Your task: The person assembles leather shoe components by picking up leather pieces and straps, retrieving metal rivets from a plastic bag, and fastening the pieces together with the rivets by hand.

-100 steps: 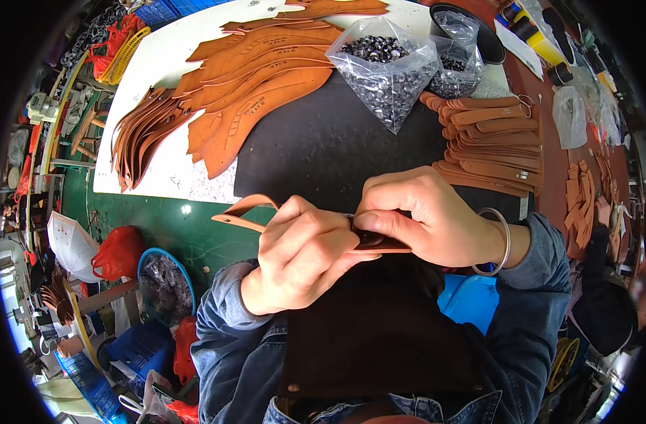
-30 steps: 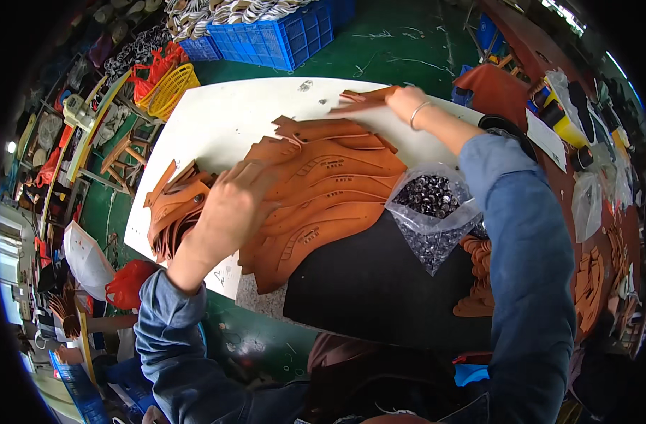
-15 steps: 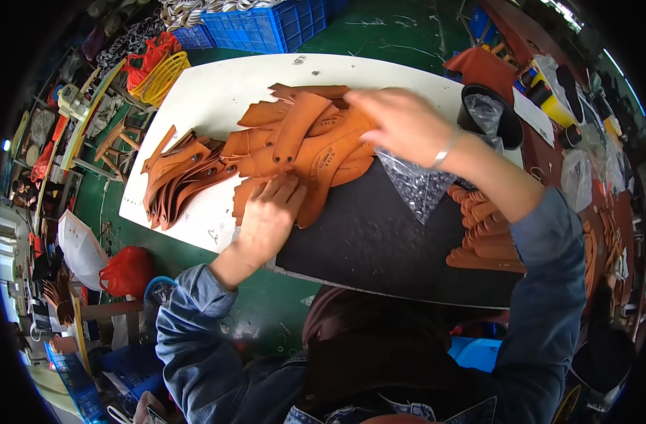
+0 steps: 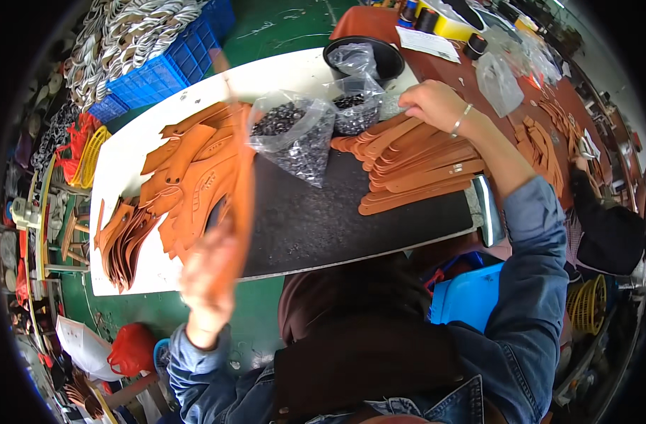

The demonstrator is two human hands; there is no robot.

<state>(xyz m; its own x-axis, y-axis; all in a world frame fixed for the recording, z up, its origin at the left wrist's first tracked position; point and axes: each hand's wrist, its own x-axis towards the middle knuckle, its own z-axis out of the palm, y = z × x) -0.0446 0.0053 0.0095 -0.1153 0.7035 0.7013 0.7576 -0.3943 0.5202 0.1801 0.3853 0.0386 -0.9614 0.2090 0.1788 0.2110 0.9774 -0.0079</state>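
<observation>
My left hand (image 4: 213, 272), smeared by motion, grips a long brown leather piece (image 4: 244, 191) that stands up from it over the table. Its outline is blurred. My right hand (image 4: 439, 106) is closed, thumb and fingers together at the far end of a leather strap (image 4: 407, 127), on top of a fanned stack of brown straps. Flat brown leather pieces with slits and holes (image 4: 188, 166) lie in a pile left of the raised piece. Further left, several darker-edged leather pieces with snaps (image 4: 125, 244) lean together.
Clear plastic bags of small dark parts (image 4: 294, 138) sit mid-table on a black mat (image 4: 309, 219). Behind them stands a black bucket (image 4: 386, 60). A blue crate (image 4: 153, 74) is at the far left. Another person (image 4: 605, 226) works at the right, by a reddish-brown table (image 4: 471, 78).
The view has swung to the right. My left hand has lifted a long leather piece off the pile. My right hand has left the pile and moved to the strap stack.
</observation>
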